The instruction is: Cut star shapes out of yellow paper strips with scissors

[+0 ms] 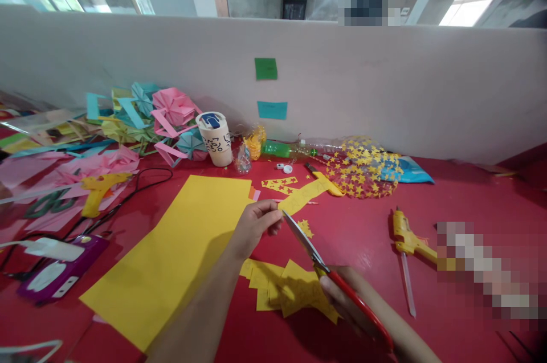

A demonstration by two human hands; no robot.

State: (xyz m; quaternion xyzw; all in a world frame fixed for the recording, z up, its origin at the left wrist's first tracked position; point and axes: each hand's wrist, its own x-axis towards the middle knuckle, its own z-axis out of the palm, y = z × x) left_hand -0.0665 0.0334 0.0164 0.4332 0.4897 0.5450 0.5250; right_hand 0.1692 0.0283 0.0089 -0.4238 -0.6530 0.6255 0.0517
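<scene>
Between its thumb and fingers, my left hand (pixel 260 220) pinches the near end of a yellow paper strip (pixel 301 195) that slants up to the right. My right hand (pixel 348 294) is closed around the red handles of a pair of scissors (pixel 305 240). The blade tips touch or nearly touch the strip close to my left thumb. Below the blades lie several small yellow paper stars (pixel 305 228) and a stack of yellow paper pieces (pixel 294 289). A large yellow sheet (pixel 183 237) is spread left of my hands. Star-shaped holes show in a cut strip (pixel 280 183).
Yellow glue guns lie at right (pixel 404 232) and left (pixel 100 189), near a purple power strip (pixel 64 272). Behind stand a lidded cup (pixel 216 143), a clear bag of stars (pixel 363 166) and folded paper shapes (pixel 173 106), before a white partition (pixel 192 66).
</scene>
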